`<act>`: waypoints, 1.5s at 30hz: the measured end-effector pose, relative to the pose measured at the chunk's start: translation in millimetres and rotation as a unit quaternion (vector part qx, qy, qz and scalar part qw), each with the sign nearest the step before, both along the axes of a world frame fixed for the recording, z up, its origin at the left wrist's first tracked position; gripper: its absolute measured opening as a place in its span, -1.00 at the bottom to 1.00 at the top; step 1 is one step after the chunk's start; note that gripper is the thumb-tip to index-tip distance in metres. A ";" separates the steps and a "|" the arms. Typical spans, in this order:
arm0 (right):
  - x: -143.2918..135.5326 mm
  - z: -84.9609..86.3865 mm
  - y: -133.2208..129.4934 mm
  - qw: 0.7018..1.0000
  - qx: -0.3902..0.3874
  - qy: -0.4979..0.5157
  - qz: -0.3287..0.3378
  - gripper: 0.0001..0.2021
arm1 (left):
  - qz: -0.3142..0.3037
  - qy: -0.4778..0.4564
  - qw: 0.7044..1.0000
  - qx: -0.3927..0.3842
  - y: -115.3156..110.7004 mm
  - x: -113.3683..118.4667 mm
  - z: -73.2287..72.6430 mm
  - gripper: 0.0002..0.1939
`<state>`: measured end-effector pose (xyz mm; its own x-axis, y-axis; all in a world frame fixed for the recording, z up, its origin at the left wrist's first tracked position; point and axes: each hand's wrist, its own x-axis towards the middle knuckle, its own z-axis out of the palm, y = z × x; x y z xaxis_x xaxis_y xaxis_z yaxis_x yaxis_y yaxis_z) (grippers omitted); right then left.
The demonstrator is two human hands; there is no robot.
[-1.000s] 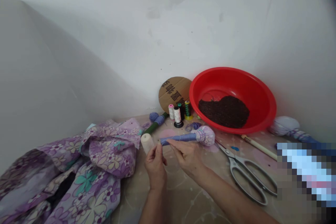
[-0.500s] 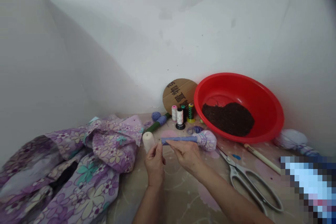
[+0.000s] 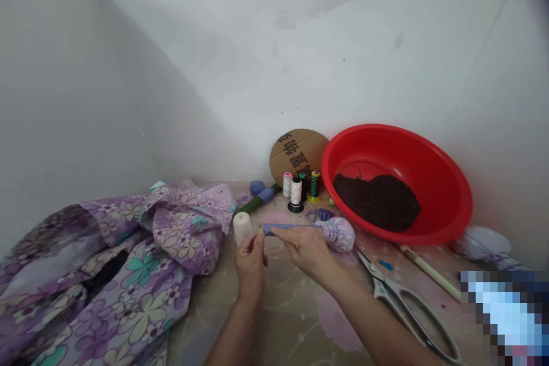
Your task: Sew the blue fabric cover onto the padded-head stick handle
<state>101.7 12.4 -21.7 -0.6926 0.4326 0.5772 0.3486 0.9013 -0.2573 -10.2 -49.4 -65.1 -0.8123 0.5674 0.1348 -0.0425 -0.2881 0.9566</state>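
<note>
My right hand (image 3: 311, 249) is closed around a thin stick (image 3: 283, 226) wrapped in blue-purple yarn, its index finger stretched along it toward the left end. At the stick's right end is a rounded head (image 3: 342, 234) covered in pale floral cloth. Close to the left end, my left hand (image 3: 251, 263) pinches thumb and fingers together; whatever is between them is too small to make out. A white cone of thread (image 3: 242, 225) stands just behind the left hand.
Purple floral fabric (image 3: 171, 246) is heaped at left. Behind are thread spools (image 3: 295, 191), a cardboard disc (image 3: 295, 148) and a green stick (image 3: 253, 203). A red basin (image 3: 446, 194) with dark loose material, scissors (image 3: 386, 291) and a pale stick (image 3: 431, 271) lie right.
The view has shifted slightly, so the basin and scissors appear a little lower and the basin farther right. Both hands keep nearly the same pose on and beside the stick.
</note>
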 end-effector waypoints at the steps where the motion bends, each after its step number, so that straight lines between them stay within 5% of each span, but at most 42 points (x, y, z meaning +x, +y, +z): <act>1: 0.0 1.2 0.3 1.000 0.007 0.002 0.002 -0.69 | 0.002 -0.001 1.000 0.000 0.0 0.1 0.3 -0.69; 8: -1.4 6.8 -0.1 0.998 0.056 -0.023 -0.003 -0.68 | -0.014 0.008 1.000 -0.002 -0.9 -1.3 -1.4 -0.68; 13: -4.9 -4.6 -2.6 0.997 0.068 0.007 -0.020 -0.68 | -0.010 -0.013 1.000 0.008 -0.9 1.3 1.2 -0.71; 24: -13.2 -25.0 -8.8 0.995 0.058 0.080 -0.023 -0.69 | -0.009 -0.020 1.000 0.007 0.1 3.4 4.0 -0.71; 45: -23.7 -29.9 -10.4 0.989 -0.003 0.143 -0.037 -0.74 | -0.016 -0.027 0.999 0.004 -0.9 4.1 6.0 -0.69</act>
